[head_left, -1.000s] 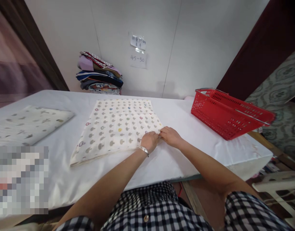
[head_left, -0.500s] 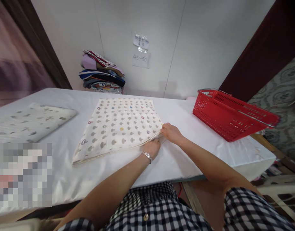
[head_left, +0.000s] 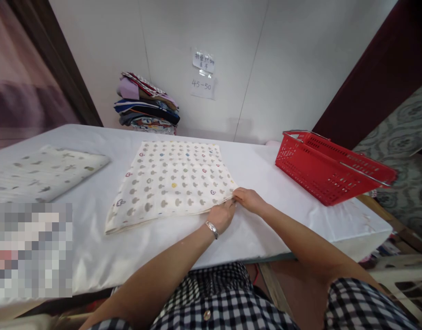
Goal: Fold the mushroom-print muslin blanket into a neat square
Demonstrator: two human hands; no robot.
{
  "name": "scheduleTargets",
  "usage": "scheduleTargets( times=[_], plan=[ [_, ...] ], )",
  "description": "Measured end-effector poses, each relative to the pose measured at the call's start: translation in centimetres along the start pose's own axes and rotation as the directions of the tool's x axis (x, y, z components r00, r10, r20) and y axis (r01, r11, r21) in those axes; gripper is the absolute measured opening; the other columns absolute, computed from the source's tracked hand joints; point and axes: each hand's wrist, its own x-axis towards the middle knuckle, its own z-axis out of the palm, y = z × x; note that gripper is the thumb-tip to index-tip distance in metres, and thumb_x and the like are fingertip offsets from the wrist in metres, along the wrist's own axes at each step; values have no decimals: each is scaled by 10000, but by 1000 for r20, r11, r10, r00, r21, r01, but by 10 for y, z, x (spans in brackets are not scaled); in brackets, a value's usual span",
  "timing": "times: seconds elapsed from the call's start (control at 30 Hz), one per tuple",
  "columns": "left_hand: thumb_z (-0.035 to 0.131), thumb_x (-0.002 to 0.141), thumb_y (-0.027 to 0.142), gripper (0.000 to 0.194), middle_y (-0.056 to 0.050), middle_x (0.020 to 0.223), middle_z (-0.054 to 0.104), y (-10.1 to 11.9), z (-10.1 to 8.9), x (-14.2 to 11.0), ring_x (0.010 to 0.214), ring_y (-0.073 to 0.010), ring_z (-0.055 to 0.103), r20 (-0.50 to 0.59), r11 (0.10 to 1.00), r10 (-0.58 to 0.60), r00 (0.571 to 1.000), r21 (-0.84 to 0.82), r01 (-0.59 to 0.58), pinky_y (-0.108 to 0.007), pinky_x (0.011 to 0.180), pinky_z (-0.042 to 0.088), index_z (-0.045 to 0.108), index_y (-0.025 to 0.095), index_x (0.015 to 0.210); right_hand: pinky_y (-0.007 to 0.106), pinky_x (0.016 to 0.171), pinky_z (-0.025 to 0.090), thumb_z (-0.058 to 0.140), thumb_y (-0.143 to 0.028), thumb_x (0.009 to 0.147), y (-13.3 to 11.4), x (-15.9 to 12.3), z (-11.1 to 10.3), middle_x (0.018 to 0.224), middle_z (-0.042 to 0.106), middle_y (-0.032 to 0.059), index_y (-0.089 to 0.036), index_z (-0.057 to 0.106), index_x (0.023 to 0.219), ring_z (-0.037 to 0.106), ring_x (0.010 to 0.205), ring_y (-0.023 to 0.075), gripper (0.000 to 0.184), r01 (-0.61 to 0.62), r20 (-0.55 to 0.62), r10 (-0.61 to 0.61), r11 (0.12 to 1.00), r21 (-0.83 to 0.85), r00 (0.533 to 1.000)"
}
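Note:
A folded white cloth (head_left: 174, 178) with a grey mushroom print and a few coloured mushrooms lies spread on the white-covered table. Its layered edge faces me. At the near right corner, my right hand (head_left: 250, 200) pinches the cloth between thumb and fingers. Right beside it is my left hand (head_left: 223, 216), with a silver bracelet at the wrist; its fingers are closed at the same corner, fingertips partly hidden by the right hand and the fabric.
Another folded white cloth (head_left: 49, 172) with a leaf-like print lies at the left. A stack of folded fabrics (head_left: 147, 107) stands at the back against the wall. A red plastic basket (head_left: 329, 172) sits on the right of the table (head_left: 265, 229). Paper signs (head_left: 203, 85) hang on the wall.
Both hands have moved slightly at the corner, the right one toward me. The near right edge, lifted before, now lies lower and flatter.

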Motion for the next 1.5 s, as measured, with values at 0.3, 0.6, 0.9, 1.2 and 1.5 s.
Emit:
scheduleTargets(
  times=[0.3, 0.6, 0.9, 1.2, 1.5],
  plan=[
    [258, 930, 175, 354, -92, 1013, 579, -2, 6, 3, 815, -188, 580, -76, 999, 23, 997, 37, -20, -311, 672, 432, 512, 194, 1176, 241, 765, 421, 425, -218, 893, 0, -7, -1, 1032, 607, 37, -213, 596, 967, 558, 934, 140, 186, 36, -87, -29, 996, 82, 996],
    [330, 904, 139, 256, -88, 900, 566, -5, -2, 3, 875, -201, 527, -85, 987, 95, 992, 135, -82, -296, 635, 413, 584, 148, 932, 258, 772, 422, 451, -173, 861, -1, -17, 5, 932, 616, 43, -188, 594, 928, 564, 876, 150, 159, 61, 5, -63, 979, 196, 998],
    [376, 898, 166, 208, -70, 867, 570, -2, -3, 5, 836, -193, 534, -104, 991, 50, 993, 129, -37, -289, 592, 394, 582, 157, 921, 251, 755, 414, 474, -161, 821, -3, -23, 13, 1030, 597, 43, -194, 561, 1013, 564, 859, 145, 214, -58, 19, 56, 983, 176, 998],
    [501, 854, 269, 176, -44, 1017, 581, -40, -19, -35, 909, -192, 513, -254, 998, -12, 967, 54, 27, -313, 720, 418, 556, 203, 1007, 258, 764, 419, 390, -219, 890, 4, -30, 18, 1050, 585, 39, -217, 539, 1031, 556, 906, 147, 205, -32, 16, 30, 989, 148, 999],
    [576, 770, 172, 231, -74, 1085, 574, -54, -20, -45, 1019, -231, 485, -341, 998, 41, 939, 51, -25, -379, 831, 383, 555, 191, 999, 278, 798, 418, 382, -234, 897, 5, -26, 16, 1039, 592, 40, -227, 553, 1048, 558, 914, 158, 228, -60, 34, 54, 979, 195, 998]
  ],
)
